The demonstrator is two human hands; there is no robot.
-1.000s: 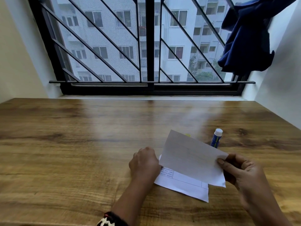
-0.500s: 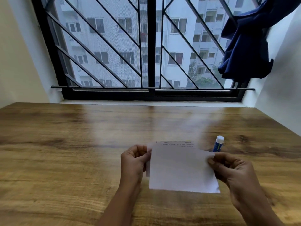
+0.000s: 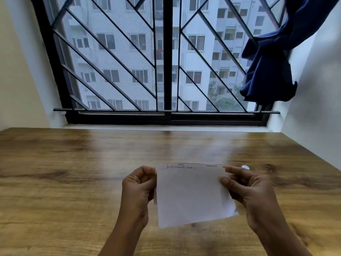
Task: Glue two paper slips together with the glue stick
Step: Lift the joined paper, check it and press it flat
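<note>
Two white paper slips point(image 3: 191, 194) are stacked face to face and held up above the wooden table point(image 3: 73, 172). The rear slip shows only as a printed strip along the top edge. My left hand point(image 3: 138, 187) pinches the stack's left edge. My right hand point(image 3: 245, 187) pinches its right edge. Just the white cap of the glue stick point(image 3: 245, 167) shows behind my right fingers; its body is hidden.
A barred window point(image 3: 166, 61) runs along the table's far edge. A dark blue cloth point(image 3: 271, 67) hangs at its right end. White walls close in on both sides.
One slip lay on the table under my left hand while the right held the other. Both slips are now lifted together, aligned, and gripped by both hands.
</note>
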